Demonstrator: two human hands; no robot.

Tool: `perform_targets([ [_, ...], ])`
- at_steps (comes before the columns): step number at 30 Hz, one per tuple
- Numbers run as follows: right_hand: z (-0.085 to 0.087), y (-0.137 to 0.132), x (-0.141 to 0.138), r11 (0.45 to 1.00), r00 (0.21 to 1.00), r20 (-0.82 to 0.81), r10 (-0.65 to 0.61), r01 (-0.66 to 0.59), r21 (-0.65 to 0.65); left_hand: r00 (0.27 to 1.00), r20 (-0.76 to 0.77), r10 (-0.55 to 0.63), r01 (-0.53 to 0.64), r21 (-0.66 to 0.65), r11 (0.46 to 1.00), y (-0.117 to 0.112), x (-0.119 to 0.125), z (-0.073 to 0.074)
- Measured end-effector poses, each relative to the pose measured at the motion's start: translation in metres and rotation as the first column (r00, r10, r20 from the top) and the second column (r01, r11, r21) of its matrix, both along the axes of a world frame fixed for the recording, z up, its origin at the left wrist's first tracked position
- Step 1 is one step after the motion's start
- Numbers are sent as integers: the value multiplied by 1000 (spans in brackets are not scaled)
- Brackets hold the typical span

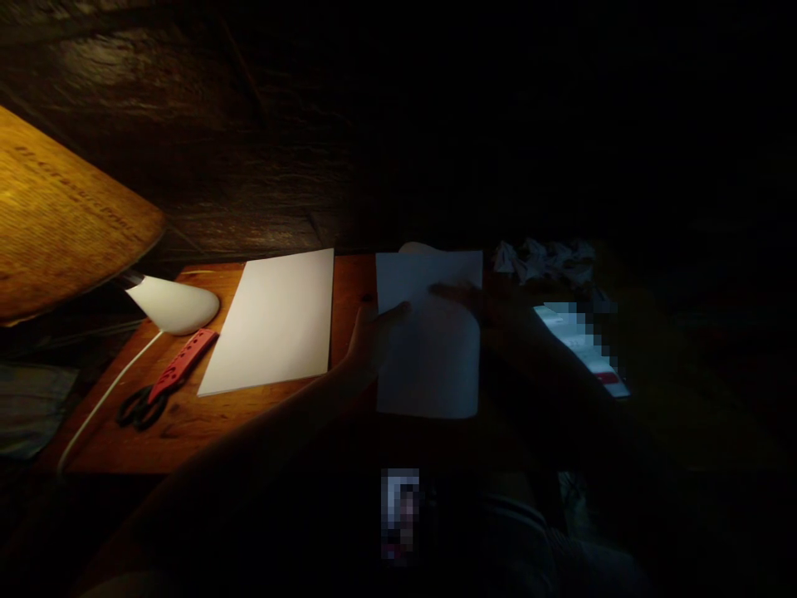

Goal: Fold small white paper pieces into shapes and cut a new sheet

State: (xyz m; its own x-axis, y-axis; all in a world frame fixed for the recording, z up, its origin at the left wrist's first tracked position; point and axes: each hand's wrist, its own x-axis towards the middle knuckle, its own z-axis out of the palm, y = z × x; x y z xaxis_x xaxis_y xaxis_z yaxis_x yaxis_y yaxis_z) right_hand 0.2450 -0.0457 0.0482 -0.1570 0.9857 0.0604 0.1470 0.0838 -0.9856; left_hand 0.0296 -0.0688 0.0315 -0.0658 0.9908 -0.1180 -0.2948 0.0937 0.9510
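Observation:
A white sheet of paper (429, 365) is in front of me in dim light, its lower part looking bent. My left hand (374, 332) grips its left edge, thumb lying across the paper's face and other fingers at or behind the edge. On the upper right side, my right hand (464, 295) holds the same sheet, one finger stretched over the surface; the rest of that hand is lost in shadow. To the left, more white paper (274, 320) lies flat on the wooden table (217, 436) in lamplight.
Scissors with black handles (143, 407) and a red perforated blade cover (183, 361) lie at the left. Behind them stands a lamp with a white base (180, 306) and yellow shade (62, 224). Several folded paper pieces (545, 259) and a lit phone (576, 340) are at the right.

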Motion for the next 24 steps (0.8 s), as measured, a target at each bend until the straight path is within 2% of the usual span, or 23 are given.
perform_targets([
  [3,0,-7,-4,997,996,-69,51,-55,-59,1000,6,10,-10,17,1000,2,-2,-1],
  [7,2,-9,-6,986,995,-65,-72,61,-156,1000,16,-4,4,12,1000,2,-4,-5],
  [9,4,-9,-7,981,994,-72,-83,68,-182,1000,20,-6,6,8,1000,3,-5,-8],
  [13,8,-10,-9,978,997,-72,14,-29,-207,998,30,57,-57,-17,998,7,-9,-13],
  [18,9,-12,-8,973,997,28,-65,70,-218,998,40,42,-40,-39,998,11,-10,-14],
  [22,12,-13,-8,981,1000,23,-21,25,-192,994,63,85,-84,-23,996,14,-10,-14],
  [24,12,-13,-8,979,997,74,-12,27,-204,990,72,122,-121,-17,993,16,-10,-15],
])
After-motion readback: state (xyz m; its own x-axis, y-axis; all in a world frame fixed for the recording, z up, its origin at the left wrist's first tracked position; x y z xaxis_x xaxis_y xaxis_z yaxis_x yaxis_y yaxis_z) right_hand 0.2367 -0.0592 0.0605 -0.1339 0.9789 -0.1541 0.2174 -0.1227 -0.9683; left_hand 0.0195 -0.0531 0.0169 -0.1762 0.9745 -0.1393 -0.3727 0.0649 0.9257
